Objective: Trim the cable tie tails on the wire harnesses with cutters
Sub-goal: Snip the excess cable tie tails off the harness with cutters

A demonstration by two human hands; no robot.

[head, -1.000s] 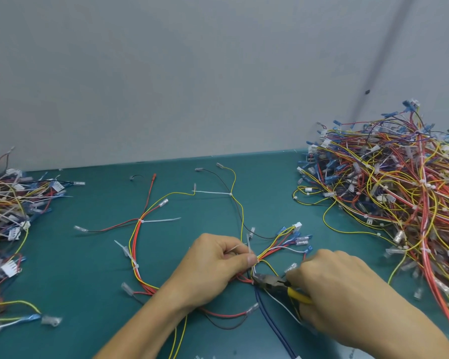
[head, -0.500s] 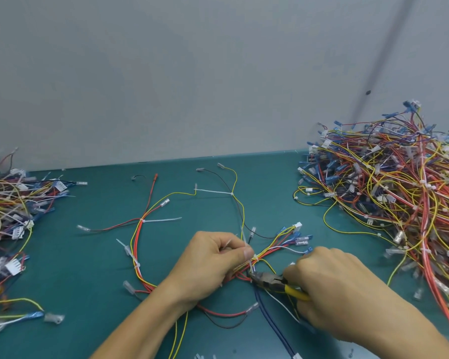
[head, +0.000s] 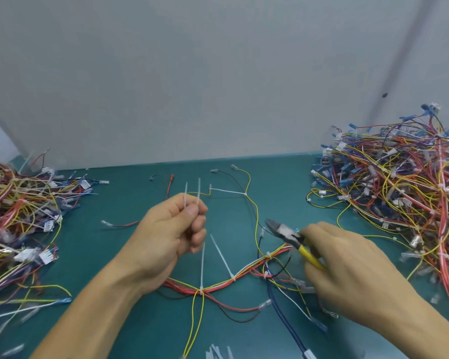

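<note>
On the green table [head: 140, 320], seen from the head camera, a wire harness [head: 218, 284] of red, yellow, white and black wires lies spread between the two hands, its main bundle sagging across the middle near the wrists. The left hand [head: 171, 229] is raised above the bundle, and its thumb and fingers pinch two thin white tie strips [head: 186, 194] that stick upward; their lower ends are hidden in the hand. The right hand [head: 347, 268] is curled round the yellow handles of the cutters [head: 285, 233], whose dark nose points up and to the left, clear of the wires; blur keeps me from telling whether the blades are parted. Two uncut tie tails [head: 202, 268] stand up from the main bundle just below the left hand, one nearly upright and the other leaning left. A further tie tail [head: 227, 190] lies flat along a yellow branch farther back. A left pile of harnesses [head: 18, 216] and a larger right pile of harnesses [head: 399, 190] flank the work, both resting against the grey wall [head: 218, 73].
</note>
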